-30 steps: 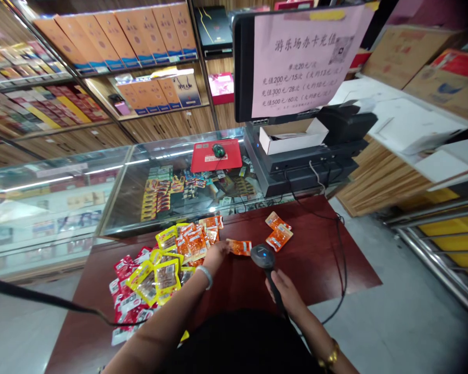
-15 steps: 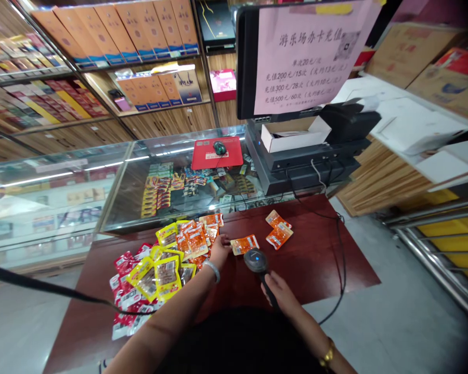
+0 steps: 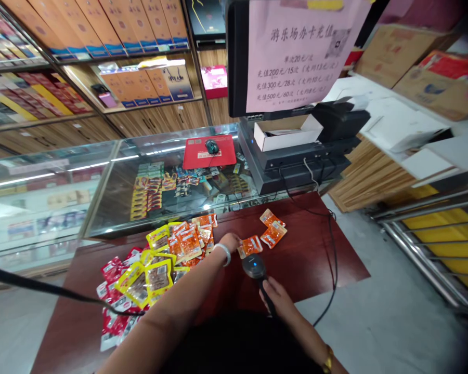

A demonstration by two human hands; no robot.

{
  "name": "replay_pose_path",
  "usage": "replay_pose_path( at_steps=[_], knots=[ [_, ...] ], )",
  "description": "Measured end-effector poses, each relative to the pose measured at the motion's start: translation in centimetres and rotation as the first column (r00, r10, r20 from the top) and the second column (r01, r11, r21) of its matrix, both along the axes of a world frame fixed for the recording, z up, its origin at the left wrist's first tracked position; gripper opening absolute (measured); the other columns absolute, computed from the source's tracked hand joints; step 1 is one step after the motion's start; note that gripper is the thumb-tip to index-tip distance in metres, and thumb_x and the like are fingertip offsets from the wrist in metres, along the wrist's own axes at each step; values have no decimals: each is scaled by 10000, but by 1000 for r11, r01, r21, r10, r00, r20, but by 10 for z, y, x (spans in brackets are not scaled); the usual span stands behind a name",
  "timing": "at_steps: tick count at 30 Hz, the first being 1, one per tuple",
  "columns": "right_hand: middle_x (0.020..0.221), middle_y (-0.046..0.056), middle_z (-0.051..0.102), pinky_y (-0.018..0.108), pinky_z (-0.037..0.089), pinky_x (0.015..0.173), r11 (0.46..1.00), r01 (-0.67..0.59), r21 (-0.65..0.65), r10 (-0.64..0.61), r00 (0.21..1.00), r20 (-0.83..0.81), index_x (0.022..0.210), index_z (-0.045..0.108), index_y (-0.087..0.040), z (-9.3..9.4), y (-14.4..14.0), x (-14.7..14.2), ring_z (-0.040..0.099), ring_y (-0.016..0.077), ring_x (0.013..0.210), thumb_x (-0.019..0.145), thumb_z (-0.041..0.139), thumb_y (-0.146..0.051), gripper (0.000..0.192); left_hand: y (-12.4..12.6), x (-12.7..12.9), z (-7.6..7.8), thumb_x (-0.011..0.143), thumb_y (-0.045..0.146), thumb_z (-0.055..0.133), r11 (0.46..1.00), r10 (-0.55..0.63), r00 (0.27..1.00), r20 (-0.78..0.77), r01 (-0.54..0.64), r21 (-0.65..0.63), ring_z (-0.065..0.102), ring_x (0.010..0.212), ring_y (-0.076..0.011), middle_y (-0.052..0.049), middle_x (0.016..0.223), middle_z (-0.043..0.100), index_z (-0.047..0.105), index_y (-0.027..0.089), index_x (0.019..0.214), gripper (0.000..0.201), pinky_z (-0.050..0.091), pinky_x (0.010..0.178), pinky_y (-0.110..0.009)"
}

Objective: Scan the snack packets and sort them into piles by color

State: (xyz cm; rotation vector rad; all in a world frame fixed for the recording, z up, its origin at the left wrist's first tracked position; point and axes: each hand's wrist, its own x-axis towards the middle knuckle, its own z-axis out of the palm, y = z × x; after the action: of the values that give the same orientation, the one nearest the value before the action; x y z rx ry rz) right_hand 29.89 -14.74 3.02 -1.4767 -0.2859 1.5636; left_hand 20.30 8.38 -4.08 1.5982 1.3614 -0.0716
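Note:
My left hand (image 3: 230, 241), with a pale bracelet on the wrist, pinches the left edge of an orange snack packet (image 3: 251, 246) on the dark red tabletop (image 3: 304, 249). Wrapped round the handle of a black barcode scanner (image 3: 254, 266), my right hand (image 3: 277, 297) holds its head just below that packet. A pile of orange packets (image 3: 187, 242) lies to the left of my left hand. Yellow packets (image 3: 158, 278) and red packets (image 3: 113, 296) are heaped further left. Two more orange packets (image 3: 273, 234) lie to the right.
Behind the tabletop stands a glass display counter (image 3: 113, 208) with a red mouse pad (image 3: 228, 156) on it. At its right are a monitor with a pink sign (image 3: 292, 67) and a white open box (image 3: 288, 139). A black cable (image 3: 331, 259) hangs over the right side.
My left hand has moved right, and the orange packet has slid right with it. The scanner stays in my right hand, nearer the packet. The whole view has shifted slightly.

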Motion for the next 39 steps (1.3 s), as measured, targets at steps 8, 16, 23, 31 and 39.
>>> replay_pose_path(
  at_steps=[8, 16, 23, 31, 39],
  knots=[
    [534, -69, 475, 163, 235, 374, 996, 46, 80, -45, 999, -10, 902, 552, -192, 2, -7, 2, 358, 53, 398, 708, 641, -717, 567, -20, -11, 3, 809, 416, 550, 908, 354, 825, 440, -416, 50, 591, 690, -138, -26, 740, 655, 628, 152, 813, 276, 482, 692, -256],
    [530, -83, 450, 157, 244, 370, 990, 50, 129, -47, 998, -31, 906, 541, -199, 13, 7, 7, 333, 48, 394, 762, 622, -673, 502, -23, -6, 12, 829, 343, 495, 891, 292, 829, 477, -417, 181, 588, 726, -158, -53, 798, 665, 648, 158, 860, 242, 463, 670, -259],
    [504, -91, 454, 150, 254, 351, 995, 92, 34, -92, 996, -15, 897, 541, -202, 13, 1, 8, 344, 48, 370, 662, 663, -730, 590, -33, 9, 15, 791, 335, 540, 900, 349, 735, 582, -435, 10, 552, 665, -126, -13, 721, 631, 623, 165, 798, 190, 441, 642, -238],
    [528, -77, 518, 152, 301, 367, 981, 190, 23, -190, 982, -10, 930, 557, -212, 10, -3, 11, 402, 53, 379, 664, 680, -710, 578, -39, 18, 21, 777, 394, 623, 912, 318, 711, 627, -409, 2, 558, 678, -121, 1, 703, 630, 621, 168, 748, 227, 457, 698, -252],
    [507, -71, 521, 166, 281, 355, 986, 162, -36, -163, 987, -4, 887, 553, -213, 8, -4, 7, 401, 62, 361, 611, 702, -730, 605, -31, 4, 11, 777, 262, 672, 962, 222, 874, 432, -268, 48, 631, 1023, -217, -134, 1092, 679, 560, 166, 1225, 472, 459, 947, -371]
  ],
)
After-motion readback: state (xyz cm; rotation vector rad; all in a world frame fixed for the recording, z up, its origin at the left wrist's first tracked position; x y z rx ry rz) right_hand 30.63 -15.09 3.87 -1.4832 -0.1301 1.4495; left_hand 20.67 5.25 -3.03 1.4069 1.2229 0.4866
